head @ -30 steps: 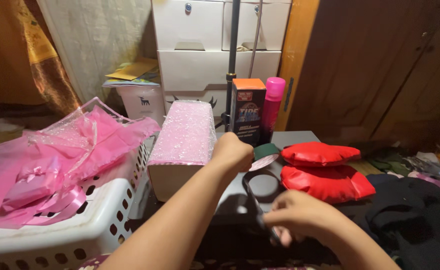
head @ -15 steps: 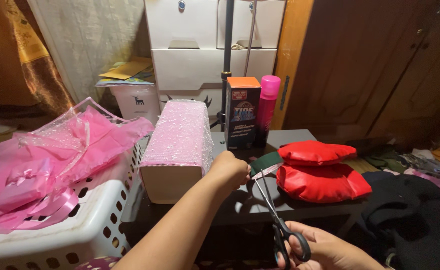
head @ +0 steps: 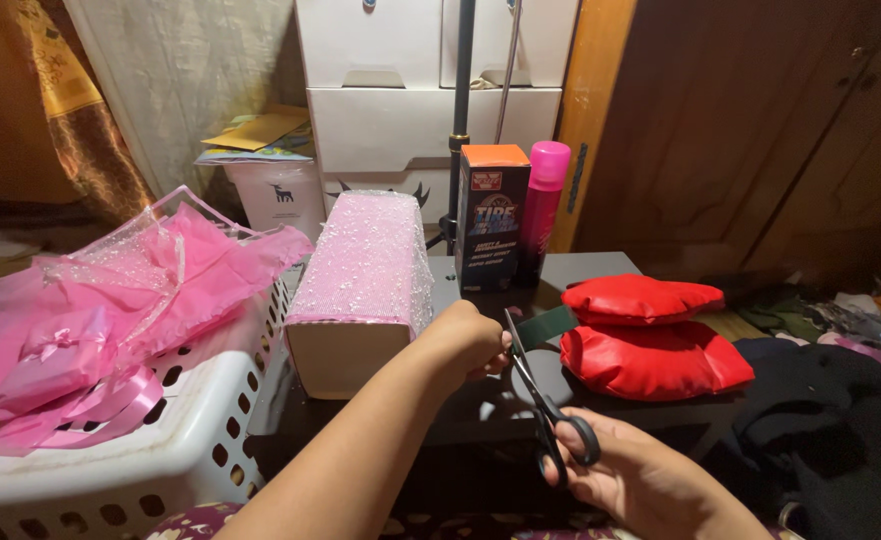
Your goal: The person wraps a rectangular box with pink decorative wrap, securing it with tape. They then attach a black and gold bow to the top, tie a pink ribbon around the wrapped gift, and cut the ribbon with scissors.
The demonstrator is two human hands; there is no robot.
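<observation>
Since a moment ago, my right hand (head: 640, 480) has lifted the black-handled scissors (head: 545, 405), blades parted around the dark green strip (head: 545, 326) that my left hand (head: 470, 340) pinches beside the pink bubble-wrapped box (head: 365, 290); I judge a cut imminent.

the left hand (head: 468, 338) hides its own fingers and most of the dark green strip (head: 548, 325) it pinches. at six o'clock the bottom edge cuts off the right hand (head: 650, 485). the white basket (head: 195, 440) runs off the frame at eight o'clock. the scissors (head: 545, 410) have their lower handle loop buried under the fingers (head: 570, 470).
</observation>
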